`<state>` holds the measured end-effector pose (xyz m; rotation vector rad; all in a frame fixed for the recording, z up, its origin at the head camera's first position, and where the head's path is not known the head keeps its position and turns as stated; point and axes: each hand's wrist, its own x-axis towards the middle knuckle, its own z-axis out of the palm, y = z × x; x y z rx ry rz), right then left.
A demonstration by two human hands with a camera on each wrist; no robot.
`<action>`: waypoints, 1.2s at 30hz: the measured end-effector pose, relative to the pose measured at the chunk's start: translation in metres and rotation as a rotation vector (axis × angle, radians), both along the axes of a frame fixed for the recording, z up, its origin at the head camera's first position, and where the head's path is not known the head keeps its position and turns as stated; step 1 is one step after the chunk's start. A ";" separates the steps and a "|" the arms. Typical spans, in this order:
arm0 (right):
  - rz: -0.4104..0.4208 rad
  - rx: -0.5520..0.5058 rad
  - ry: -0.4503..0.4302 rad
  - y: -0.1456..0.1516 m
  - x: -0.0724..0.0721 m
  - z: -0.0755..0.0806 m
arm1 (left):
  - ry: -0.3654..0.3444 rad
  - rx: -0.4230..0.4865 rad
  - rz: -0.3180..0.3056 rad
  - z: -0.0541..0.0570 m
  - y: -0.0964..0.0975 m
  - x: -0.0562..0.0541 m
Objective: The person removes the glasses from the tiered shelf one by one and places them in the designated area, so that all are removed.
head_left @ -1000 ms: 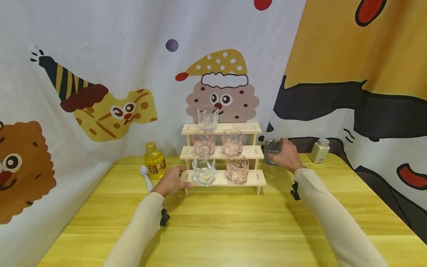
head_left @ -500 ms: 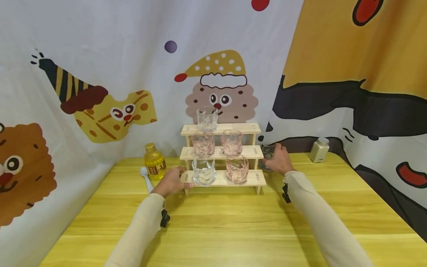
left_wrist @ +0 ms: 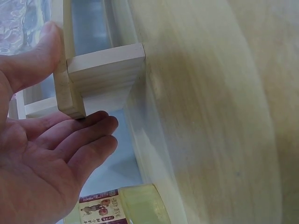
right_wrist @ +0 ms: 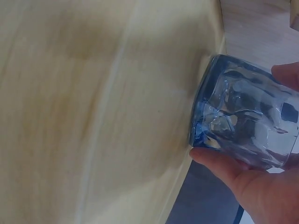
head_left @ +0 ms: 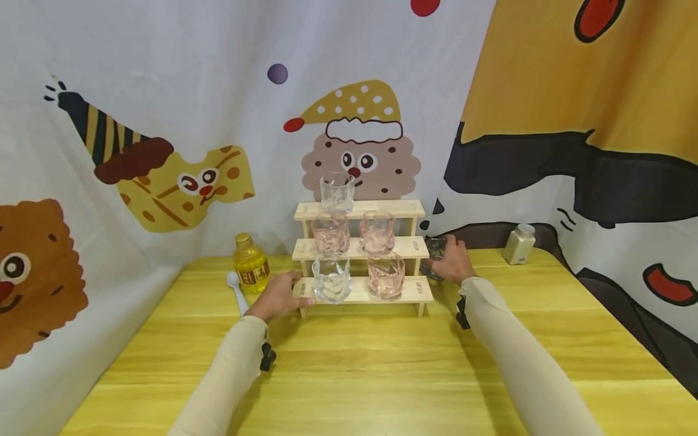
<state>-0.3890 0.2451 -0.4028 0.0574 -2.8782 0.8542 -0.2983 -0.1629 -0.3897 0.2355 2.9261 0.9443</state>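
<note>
A three-step wooden display stand (head_left: 360, 292) stands at the back of the table. My left hand (head_left: 277, 297) holds the left end of its lowest step, thumb on top and fingers at the end and underneath, as the plank (left_wrist: 70, 93) shows in the left wrist view. To the right of the stand, my right hand (head_left: 454, 264) grips a bluish drinking glass (right_wrist: 247, 112) between thumb and fingers, its base close over the table. On the stand are clear glasses (head_left: 332, 280) and pink glasses (head_left: 386, 277), one at the top and two on each lower step.
A yellow oil bottle (head_left: 251, 266) stands left of the stand, with a white spoon (head_left: 237, 290) beside it. At the back right is a white-capped jar (head_left: 519, 244). A printed cloth (head_left: 218, 72) hangs behind the wooden table (head_left: 360, 375).
My right hand has moved left with the bluish glass, bringing it close to the stand's right side. The left hand keeps its place on the lowest step.
</note>
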 end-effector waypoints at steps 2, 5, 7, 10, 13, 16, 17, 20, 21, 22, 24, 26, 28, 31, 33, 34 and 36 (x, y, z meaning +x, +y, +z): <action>0.001 0.004 -0.006 0.000 -0.001 0.000 | 0.000 0.010 0.003 0.000 0.000 0.001; 0.000 0.015 -0.022 0.000 -0.002 0.001 | 0.004 0.020 0.004 0.000 0.000 0.002; 0.005 0.024 -0.035 0.001 -0.002 0.002 | 0.005 0.019 0.007 0.000 0.000 0.002; 0.032 0.032 -0.060 0.004 -0.001 0.003 | 0.013 0.002 0.002 -0.001 0.001 0.003; 0.061 0.049 -0.091 0.006 0.002 0.008 | 0.006 -0.006 -0.008 -0.003 0.000 0.003; 0.078 0.078 -0.099 0.006 0.004 0.022 | -0.006 -0.006 -0.015 -0.001 0.001 0.001; 0.080 0.088 -0.092 0.005 0.005 0.029 | -0.004 -0.011 -0.017 -0.001 0.000 0.000; 0.096 0.112 -0.054 0.001 0.009 0.052 | -0.004 -0.018 -0.017 0.002 0.000 -0.001; 0.103 0.111 -0.045 -0.001 0.011 0.058 | -0.002 -0.019 -0.020 0.002 0.000 -0.001; 0.110 0.104 -0.033 -0.003 0.012 0.065 | -0.005 -0.018 -0.018 0.002 0.000 -0.001; 0.137 0.091 -0.004 -0.006 0.015 0.077 | -0.004 -0.019 -0.015 0.003 0.000 -0.001; 0.161 0.071 0.021 -0.009 0.018 0.088 | -0.007 -0.020 -0.014 0.003 0.001 -0.001; 0.183 0.071 0.073 -0.014 0.020 0.098 | -0.005 -0.023 -0.014 0.003 0.001 0.000; 0.223 0.067 0.132 -0.025 0.024 0.114 | 0.002 -0.026 -0.022 0.003 0.003 0.000; 0.250 0.067 0.161 -0.034 0.024 0.123 | 0.005 -0.022 -0.020 0.003 0.003 0.000; 0.264 0.062 0.168 -0.038 0.023 0.127 | 0.001 -0.019 -0.016 0.003 0.003 0.000; 0.289 0.057 0.174 -0.048 0.021 0.135 | -0.004 -0.022 -0.012 0.003 0.002 -0.001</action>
